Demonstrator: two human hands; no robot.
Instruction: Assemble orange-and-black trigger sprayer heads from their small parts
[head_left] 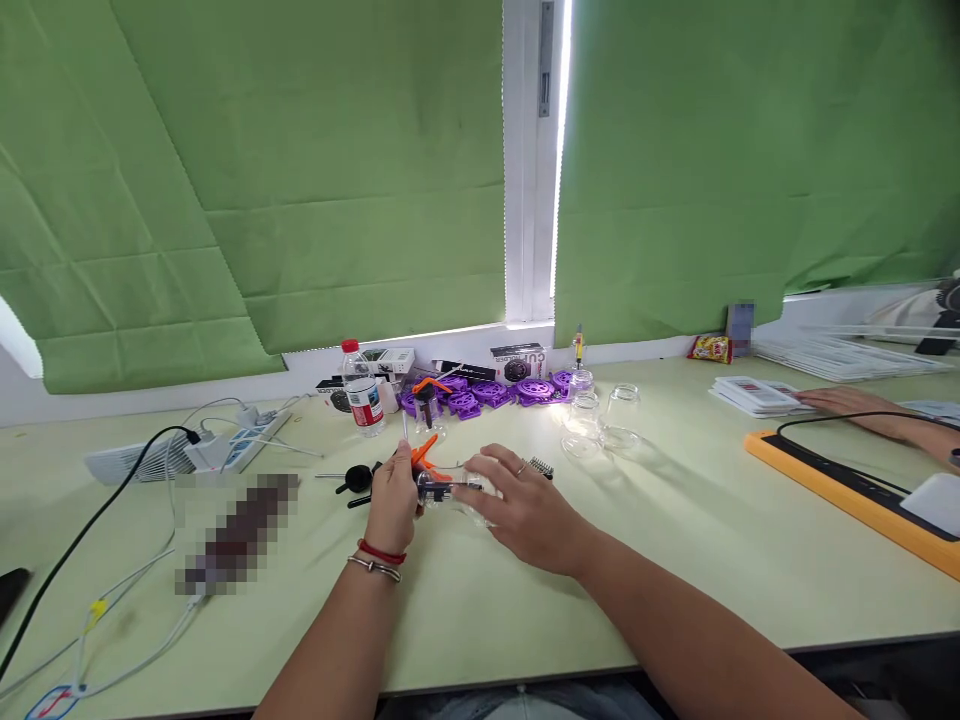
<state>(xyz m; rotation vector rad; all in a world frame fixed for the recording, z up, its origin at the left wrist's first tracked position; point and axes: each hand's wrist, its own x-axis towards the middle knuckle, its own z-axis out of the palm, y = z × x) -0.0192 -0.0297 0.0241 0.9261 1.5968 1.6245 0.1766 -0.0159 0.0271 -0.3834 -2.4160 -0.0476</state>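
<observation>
Far left, on the pale green table (675,560): a black cable (82,535) and white wires run to a white power strip (240,440) by the wall. A blurred dark patch lies just right of the wires; cannot tell what it is.

Behind the hands: a water bottle (363,397) with a red cap, upright. Small black pieces (356,480) lie on the table just left of the left hand.

Left hand (391,505): fingers curled shut round one end of a small clear glass jar (450,490), which lies on its side just above the table at centre. An orange part (424,452) sticks up just behind this hand; whether the hand holds it too, cannot tell. Red cord and metal bangle at the wrist.

Right hand (525,510): fingers loosely spread, palm down, cupped over the other end of the jar and touching it. Ring on one finger. A small dark comb-like piece (541,467) lies just beyond the fingers.

Against the wall, a heap of purple plastic parts (487,390) and small boxes (517,360). Right of these, three clear glass jars (600,420) stand close together.

Far right: another person's hand (855,405) rests flat near stacked cards (754,393), beside an orange-edged tray (825,485).
</observation>
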